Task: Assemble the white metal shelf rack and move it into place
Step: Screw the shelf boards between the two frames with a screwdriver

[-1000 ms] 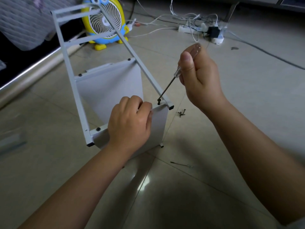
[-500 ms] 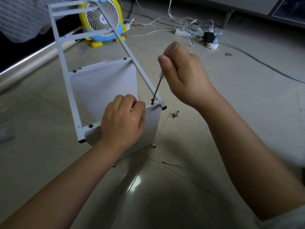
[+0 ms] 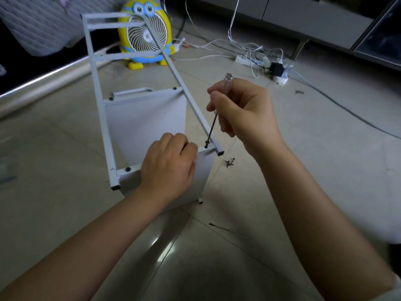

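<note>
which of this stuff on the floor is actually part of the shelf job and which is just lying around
For the job:
- rack, gripped by the left hand
- screwdriver in the right hand
- screw under its tip
- spare screws on the floor

Lying about:
- fan
- power strip
- quilt

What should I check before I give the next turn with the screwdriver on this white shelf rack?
1. Screwdriver tip sits on the screw at the rack's near right corner: ok.
2. Right hand grips the screwdriver: ok.
3. Left hand holds the top edge of the near shelf panel: ok.
4. Screw fully tight: cannot tell.
5. Spare screws lie on the floor beside that corner: ok.
</note>
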A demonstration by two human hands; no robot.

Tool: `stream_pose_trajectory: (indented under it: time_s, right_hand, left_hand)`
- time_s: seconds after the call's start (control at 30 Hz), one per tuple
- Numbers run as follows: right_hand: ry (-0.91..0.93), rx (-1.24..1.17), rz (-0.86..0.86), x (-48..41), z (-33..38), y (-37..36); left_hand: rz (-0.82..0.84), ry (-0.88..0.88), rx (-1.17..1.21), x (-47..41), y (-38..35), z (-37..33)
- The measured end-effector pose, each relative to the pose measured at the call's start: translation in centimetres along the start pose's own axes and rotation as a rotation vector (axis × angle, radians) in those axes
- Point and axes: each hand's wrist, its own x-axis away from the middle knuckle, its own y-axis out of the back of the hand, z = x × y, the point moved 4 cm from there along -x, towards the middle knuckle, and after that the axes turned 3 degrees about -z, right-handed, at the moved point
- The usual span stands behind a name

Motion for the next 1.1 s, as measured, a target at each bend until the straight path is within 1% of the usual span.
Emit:
stream_pose_trajectory:
  time_s: [0.07,0.13,0.23,0.33,0.43,0.5,0.57,0.67,0.77,0.83,0.9,0.93,1.03,1.1]
  right_hand:
    - [-0.006,-0.054,0.047,0.0,0.1,0.0]
    - [0.038,-0.025,0.094,0.0,0.1,-0.1]
    - [0.182,0.126,0.119,0.3,0.4,0.0]
    - [0.254,0.254,0.097,0.0,0.8,0.5]
    - [0.367,0.483,0.103,-0.7,2.3,1.4]
    - [0.416,0.625,0.182,-1.0,3.6,1.6]
    - [0.442,0.742,0.293,-1.3,4.6,1.5]
    - [0.413,0.906,0.395,-1.9,5.4,1.4]
    - [0.409,1.047,0.436,-2.1,6.0,1.0]
    - [0.396,1.133,0.434,-1.9,6.4,0.4]
    - [0.316,1.199,0.432,-1.9,6.6,0.1]
    - [0.243,1.21,0.436,-2.0,6.6,0.3]
    - [0.013,1.143,0.44,-2.3,5.8,0.9]
    - [-0.004,1.1,0.373,-2.7,5.3,0.8]
  left_hand:
    - [0.0,-0.001,0.003,0.0,-0.1,0.0]
    - [0.009,0.002,0.011,0.0,-0.2,0.1]
    - [0.015,0.008,0.027,0.2,-0.3,0.2]
    - [0.014,0.019,0.046,0.2,-0.3,0.2]
    - [0.016,0.035,0.068,-0.1,-0.2,0.4]
    - [0.041,0.061,0.108,-0.5,0.0,0.5]
    - [0.173,0.137,0.137,-1.1,0.2,0.5]
    - [0.446,0.261,0.16,-1.8,-0.3,1.2]
    - [0.562,0.25,0.114,-2.5,-0.6,1.4]
    - [0.632,0.277,0.113,-2.8,-0.6,1.5]
    - [0.657,0.283,0.095,-3.3,-0.3,1.5]
    - [0.656,0.274,0.084,-3.5,-0.1,1.4]
    - [0.658,0.258,0.084,-3.7,0.1,1.2]
    - [0.667,0.265,0.097,-3.6,0.0,1.3]
